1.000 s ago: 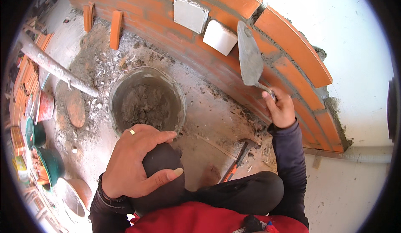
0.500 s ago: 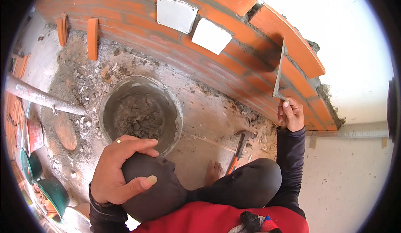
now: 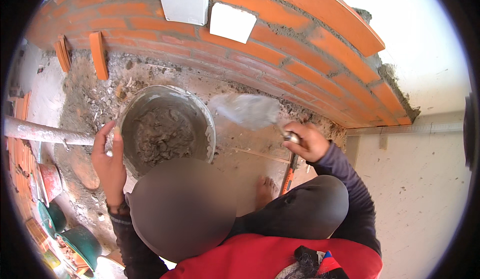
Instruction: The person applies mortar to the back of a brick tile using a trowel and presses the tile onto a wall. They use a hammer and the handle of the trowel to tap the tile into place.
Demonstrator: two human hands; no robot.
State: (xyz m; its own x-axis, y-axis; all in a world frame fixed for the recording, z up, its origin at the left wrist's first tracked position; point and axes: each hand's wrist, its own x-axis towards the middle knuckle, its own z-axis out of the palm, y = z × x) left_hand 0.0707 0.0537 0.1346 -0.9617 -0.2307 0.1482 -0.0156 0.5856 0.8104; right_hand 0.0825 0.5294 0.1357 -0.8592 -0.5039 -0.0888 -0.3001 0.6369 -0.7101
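Observation:
My right hand (image 3: 307, 141) is closed around the handle of a trowel (image 3: 245, 111). The blade is smeared by motion and points left, above the floor between the bucket and the brick wall. At the left rim of a round bucket (image 3: 212, 129), my left hand (image 3: 110, 161) has its thumb and fingers on the edge. Wet grey mortar (image 3: 162, 134) lies inside the bucket, with a rough, lumpy surface. My knee covers part of the near rim.
The orange brick wall (image 3: 280, 54) curves across the far side, bearing two white box covers (image 3: 232, 23). A hammer (image 3: 289, 175) lies by my bare foot (image 3: 266, 191). Left are a pole (image 3: 47, 130), green buckets (image 3: 82, 246) and upright brick pieces (image 3: 98, 55).
My right hand has brought the trowel down and left from the wall toward the bucket. My left hand has moved off my knee to the bucket's left rim.

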